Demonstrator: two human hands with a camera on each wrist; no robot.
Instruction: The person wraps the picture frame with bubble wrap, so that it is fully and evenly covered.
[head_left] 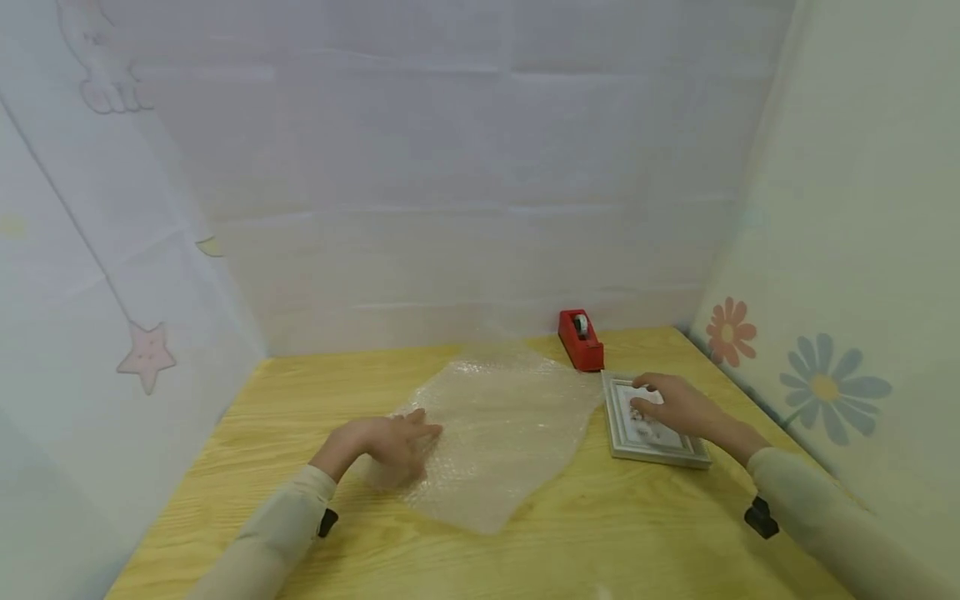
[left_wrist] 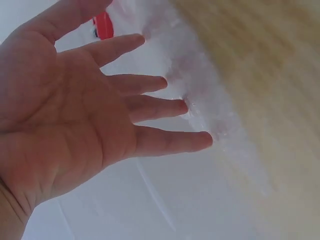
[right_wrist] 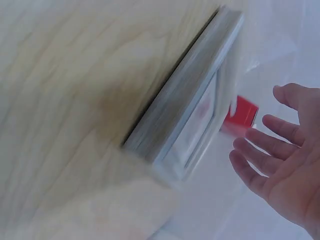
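Note:
A clear sheet of bubble wrap (head_left: 502,433) lies spread over the middle of the wooden table. My left hand (head_left: 397,442) is at its left edge, fingers spread; in the left wrist view the fingertips (left_wrist: 206,140) meet the sheet and the palm faces the camera. A silvery picture frame (head_left: 622,433) lies flat on the right, its corner beside the sheet's right tip. Over the frame hovers my right hand (head_left: 678,406), fingers apart and loosely bent. The right wrist view shows that hand (right_wrist: 285,150) holding nothing, beside the picture frame (right_wrist: 185,90).
A red tape dispenser (head_left: 581,342) with a roll of tape stands at the back of the table (head_left: 300,400), behind the frame. White cloth walls (head_left: 480,208) enclose the table at the back and both sides.

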